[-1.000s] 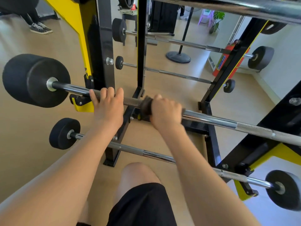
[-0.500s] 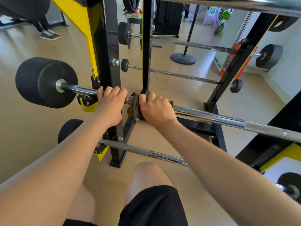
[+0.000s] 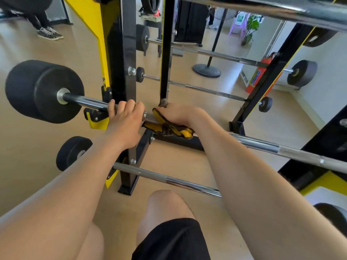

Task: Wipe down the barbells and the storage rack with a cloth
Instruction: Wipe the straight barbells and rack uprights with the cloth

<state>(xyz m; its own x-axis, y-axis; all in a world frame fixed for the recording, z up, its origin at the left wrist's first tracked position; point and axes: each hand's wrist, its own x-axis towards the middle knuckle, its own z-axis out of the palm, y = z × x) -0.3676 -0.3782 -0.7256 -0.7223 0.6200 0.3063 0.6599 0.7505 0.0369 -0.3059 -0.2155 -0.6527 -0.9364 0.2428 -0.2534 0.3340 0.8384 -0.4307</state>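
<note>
Head cam, one view only. The left hand (image 3: 124,117) has its fingers curled over the barbell (image 3: 293,152), gripping bare steel just inboard of the yellow cradle (image 3: 97,121) on the storage rack (image 3: 129,44). The right hand (image 3: 180,114) is clamped round the cloth (image 3: 169,128), which wraps the knurled section right beside the left hand, with loose yellow-brown folds hanging under the bar. Risks as I read them:

1. The bar sits in an open cradle with a big end weight (image 3: 43,91) outboard. A hard sideways wipe could roll or shift it, and the left fingers, close to the cradle and upright, are the pinch point.
2. The hanging folds are near the rack's cross member and its bolts, so a long stroke could snag and jerk the grip loose.
3. Knurling grabs fabric. The cloth may bunch instead of sliding, leaving patches unwiped.
4. The right knuckles are near the foot of the thin black post (image 3: 166,53), so a stroke further left could bang them on it.
5. If the bar leaves the cradle it drops toward the lower barbell (image 3: 187,185) and the knee (image 3: 167,205) below.

I'd go with short strokes, folds tucked in, and the left hand bracing well clear of the cradle. I can't tell how deep the cradle lip is from here.
</note>
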